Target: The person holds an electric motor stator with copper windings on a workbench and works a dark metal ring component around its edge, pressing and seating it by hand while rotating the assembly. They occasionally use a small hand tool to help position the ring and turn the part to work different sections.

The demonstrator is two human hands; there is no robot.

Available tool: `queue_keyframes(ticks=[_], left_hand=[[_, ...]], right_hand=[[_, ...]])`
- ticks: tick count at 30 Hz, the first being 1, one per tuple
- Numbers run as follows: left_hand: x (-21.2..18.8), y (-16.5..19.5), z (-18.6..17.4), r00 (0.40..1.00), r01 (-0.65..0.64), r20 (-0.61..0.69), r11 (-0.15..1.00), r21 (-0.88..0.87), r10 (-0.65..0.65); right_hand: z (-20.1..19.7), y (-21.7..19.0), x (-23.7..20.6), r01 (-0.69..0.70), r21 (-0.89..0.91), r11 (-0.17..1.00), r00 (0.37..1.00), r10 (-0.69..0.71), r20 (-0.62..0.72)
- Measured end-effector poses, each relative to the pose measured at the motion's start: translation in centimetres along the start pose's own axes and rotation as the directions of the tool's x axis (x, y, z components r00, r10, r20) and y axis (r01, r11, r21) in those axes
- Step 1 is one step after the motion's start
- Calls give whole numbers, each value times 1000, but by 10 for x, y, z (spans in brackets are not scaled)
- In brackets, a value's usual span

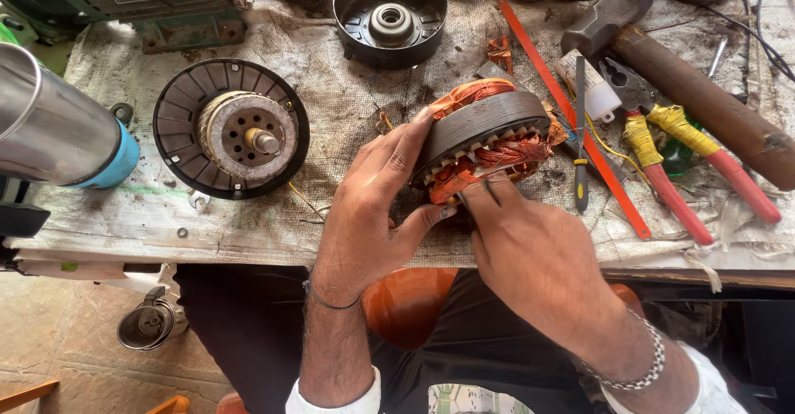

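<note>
A motor stator (489, 132), a dark ring core wound with copper wire and orange insulation, stands tilted on its edge on the workbench (248, 223). My left hand (377, 199) grips its left side, fingers over the core and thumb beneath. My right hand (517, 240) is at the stator's lower front edge, its fingers pinched at the copper windings; what they pinch is hidden.
A black rotor disc with a shaft (232, 137) lies to the left, a round black cover (391, 15) at the back. Red-handled pliers (671, 157), a screwdriver (580, 141), a hammer (662, 58) and an orange strip (571, 120) lie to the right. A metal cylinder (54, 124) is far left.
</note>
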State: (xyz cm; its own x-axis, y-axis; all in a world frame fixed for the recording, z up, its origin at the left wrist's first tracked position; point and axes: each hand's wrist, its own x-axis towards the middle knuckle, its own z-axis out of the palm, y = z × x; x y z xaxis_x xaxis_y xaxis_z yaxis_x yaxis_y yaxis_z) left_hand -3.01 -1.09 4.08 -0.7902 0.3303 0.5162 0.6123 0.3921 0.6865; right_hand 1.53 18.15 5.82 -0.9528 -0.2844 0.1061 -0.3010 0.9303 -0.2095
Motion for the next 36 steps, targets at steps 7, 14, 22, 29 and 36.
queue_keyframes(ticks=[7,14,22,29,36], left_hand=[[0,0,-1,1000,-11,-13,1000,-2,11],[0,2,-3,1000,-10,1,1000,16,10],[1,4,-4,1000,-25,-9,1000,8,25],[0,6,-5,1000,-16,-7,1000,-2,16],[1,8,-4,1000,14,-3,1000,1,-14]], right_hand=[[-7,11,11,-166,780,604,986,110,125],[-14,-7,9,10,107,994,999,-6,-35],[-13,-3,13,21,221,975,1000,-15,-28],[-21,-10,6,44,22,999,999,-45,20],[-16,-10,-1,240,-51,969,943,-246,-224]])
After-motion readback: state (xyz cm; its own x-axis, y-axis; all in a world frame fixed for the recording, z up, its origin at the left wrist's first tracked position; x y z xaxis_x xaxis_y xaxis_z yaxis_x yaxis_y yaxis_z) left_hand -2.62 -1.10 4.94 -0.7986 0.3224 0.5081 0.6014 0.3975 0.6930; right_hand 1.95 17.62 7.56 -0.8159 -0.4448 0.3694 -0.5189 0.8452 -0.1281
